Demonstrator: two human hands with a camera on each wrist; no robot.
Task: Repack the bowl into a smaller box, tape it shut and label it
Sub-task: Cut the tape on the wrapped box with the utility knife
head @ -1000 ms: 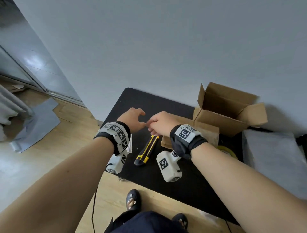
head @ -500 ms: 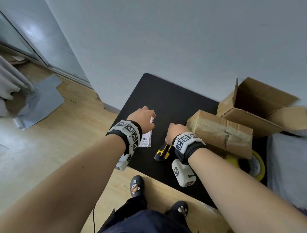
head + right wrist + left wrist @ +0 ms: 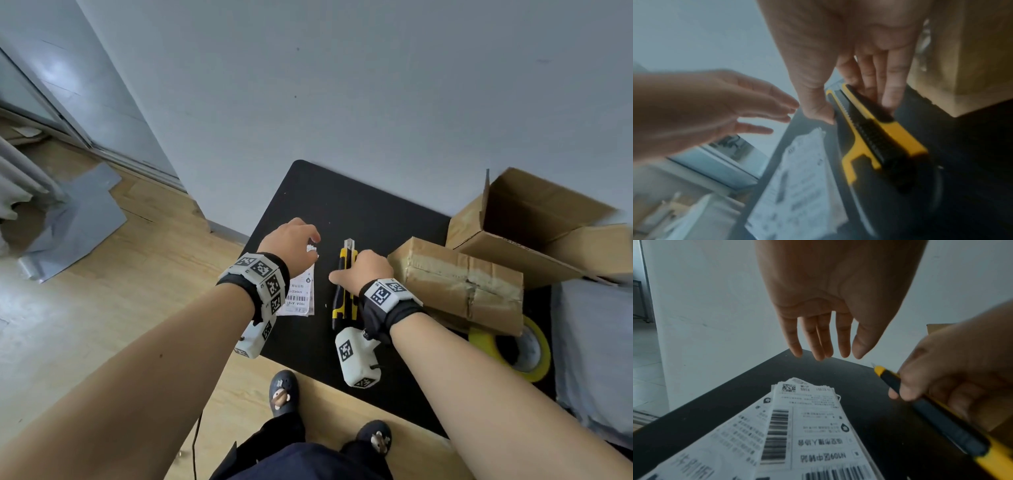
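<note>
A yellow and black utility knife [image 3: 345, 278] lies on the black table [image 3: 359, 212], and my right hand [image 3: 364, 270] grips it with the thumb on one side and the fingers on the other [image 3: 888, 97]. Its blade tip points away from me. My left hand [image 3: 294, 240] hovers with straight, relaxed fingers [image 3: 818, 345] over a stack of printed shipping labels [image 3: 807, 426] and holds nothing. A small taped cardboard box [image 3: 459, 284] sits just right of the knife. Behind it stands a larger open box [image 3: 534, 219]. No bowl shows.
A roll of yellow tape [image 3: 513, 349] lies partly under the taped box's near corner. A grey padded bag [image 3: 596, 342] fills the table's right end. The wall runs along the back edge. Wooden floor and my feet [image 3: 282, 394] are below the near edge.
The hands have parted from their meeting above the knife. My right hand has come down and closed round the knife. My left hand has moved left over the labels and opened.
</note>
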